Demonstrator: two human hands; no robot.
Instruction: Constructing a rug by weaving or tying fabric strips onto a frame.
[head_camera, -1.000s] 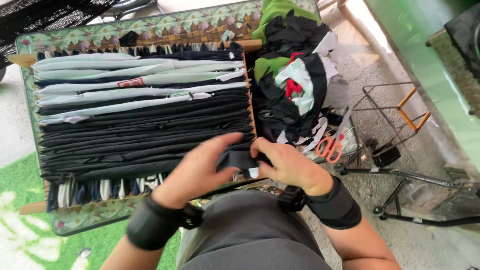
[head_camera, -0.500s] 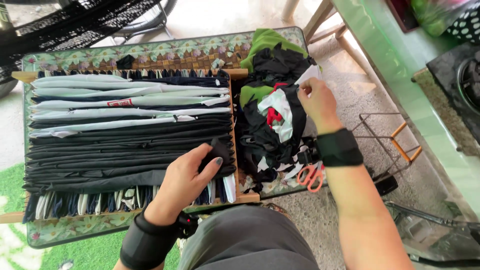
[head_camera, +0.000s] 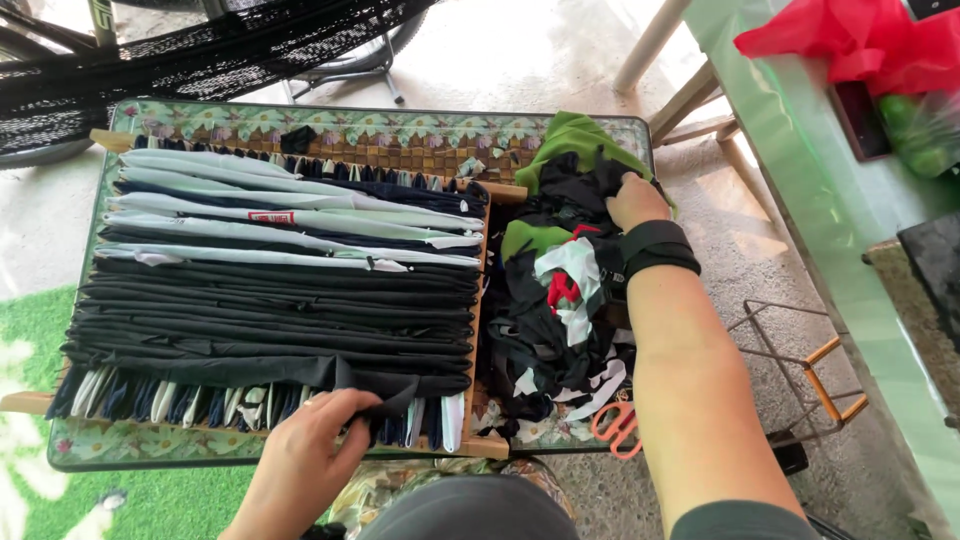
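A wooden frame loom lies on a small patterned table, filled with woven fabric strips, pale ones at the far side and black ones nearer me. My left hand pinches the end of a black strip at the loom's near edge. My right hand, a black band on its wrist, reaches into the pile of fabric scraps to the right of the loom and grips black cloth there. The pile holds black, green, white and red pieces.
Orange-handled scissors lie at the table's near right corner. A wire rack stands on the floor to the right. A green-topped table with a red bag is far right. Black netting hangs beyond.
My right hand left the strip near the loom's front edge and moved up and away into the far part of the scrap pile. My left hand stays on the black strip.
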